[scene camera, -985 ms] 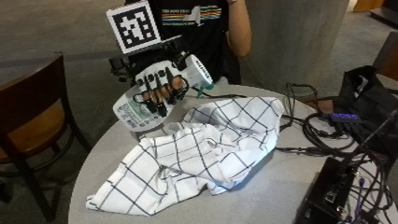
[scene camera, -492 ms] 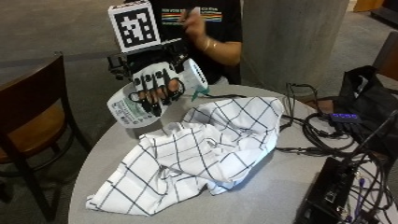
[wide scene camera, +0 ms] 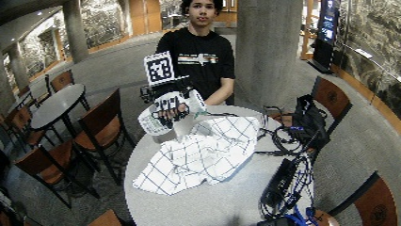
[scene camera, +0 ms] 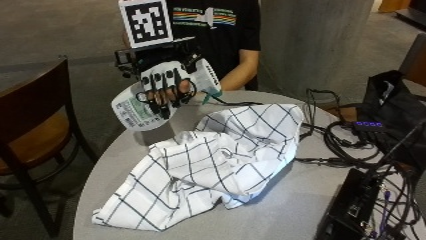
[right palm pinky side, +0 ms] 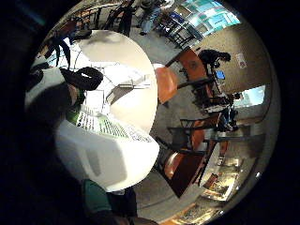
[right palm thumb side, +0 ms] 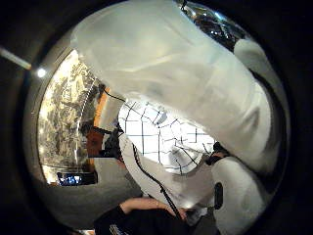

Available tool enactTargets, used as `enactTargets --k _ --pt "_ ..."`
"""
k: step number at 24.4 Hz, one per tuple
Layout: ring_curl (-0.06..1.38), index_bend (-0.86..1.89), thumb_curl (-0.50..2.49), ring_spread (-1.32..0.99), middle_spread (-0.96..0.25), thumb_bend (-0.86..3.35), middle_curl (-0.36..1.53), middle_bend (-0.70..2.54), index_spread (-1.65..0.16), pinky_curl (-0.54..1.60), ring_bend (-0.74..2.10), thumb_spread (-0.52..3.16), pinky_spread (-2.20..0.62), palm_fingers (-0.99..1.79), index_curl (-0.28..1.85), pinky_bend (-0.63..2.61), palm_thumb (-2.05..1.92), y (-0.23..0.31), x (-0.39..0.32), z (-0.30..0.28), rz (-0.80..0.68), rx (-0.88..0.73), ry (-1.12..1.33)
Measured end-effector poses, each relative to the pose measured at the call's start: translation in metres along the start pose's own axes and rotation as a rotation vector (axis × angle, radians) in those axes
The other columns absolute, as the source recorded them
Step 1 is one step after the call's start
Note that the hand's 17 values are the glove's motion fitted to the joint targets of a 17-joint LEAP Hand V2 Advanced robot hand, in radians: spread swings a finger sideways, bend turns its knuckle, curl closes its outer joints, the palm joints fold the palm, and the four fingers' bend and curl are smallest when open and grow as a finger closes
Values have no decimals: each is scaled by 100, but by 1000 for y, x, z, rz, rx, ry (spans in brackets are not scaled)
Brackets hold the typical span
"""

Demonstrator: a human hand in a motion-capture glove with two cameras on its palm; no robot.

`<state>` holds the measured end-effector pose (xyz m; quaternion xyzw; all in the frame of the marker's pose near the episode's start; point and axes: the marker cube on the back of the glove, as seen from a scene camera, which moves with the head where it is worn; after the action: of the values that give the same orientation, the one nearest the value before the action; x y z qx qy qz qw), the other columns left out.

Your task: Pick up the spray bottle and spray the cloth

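Curling round the neck of the spray bottle (scene camera: 143, 107), the fingers (scene camera: 162, 102) of the gloved right hand (scene camera: 168, 86) hold it lifted clear of the table (scene camera: 293, 200), tilted so that its white body hangs down past the fingertips and its labelled side faces outward. Its green nozzle end pokes out on the far side of the fingers, toward the person's bare forearm (scene camera: 241, 70). Below and just beyond the fingers lies the cloth (scene camera: 213, 170), white with a dark grid, crumpled in loose folds across the round grey table, apart from the bottle. In the little finger side palm view the bottle's white body (right palm pinky side: 105, 154) fills the space against the palm, with the tabletop behind it. Farther from the fingers, past the cloth, cables (scene camera: 346, 145) and a dark bag (scene camera: 393, 100) sit on the table's edge. A wooden chair (scene camera: 33, 140) stands beside the table on the bottle's side.
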<state>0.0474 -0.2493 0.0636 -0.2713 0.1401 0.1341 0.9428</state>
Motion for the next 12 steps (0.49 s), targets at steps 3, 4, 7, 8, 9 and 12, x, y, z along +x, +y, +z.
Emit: enactTargets --k 3,4,7,8,9,12 --pt "40 20 75 -12 -13 -3 53 46 -20 36 40 24 -1 123 60 29 106 3 -6 4 -25 -35 13" --pt "40 20 75 -12 -13 -3 53 46 -20 36 40 24 -1 123 60 29 106 3 -7 5 -29 -39 13" --pt "40 20 76 -12 -13 -3 53 46 -20 36 40 23 -2 123 60 29 106 3 -7 3 -19 -40 20" --pt "40 20 76 -12 -13 -3 53 46 -20 36 40 23 -2 123 60 29 106 2 -6 2 -10 -35 22" --pt "40 20 76 -12 -12 -3 53 46 -20 36 40 23 -2 123 60 29 106 2 -5 0 -2 -28 22" --pt "40 20 76 -12 -12 -3 53 46 -20 36 40 23 -2 123 61 29 106 1 2 -3 14 -6 15"
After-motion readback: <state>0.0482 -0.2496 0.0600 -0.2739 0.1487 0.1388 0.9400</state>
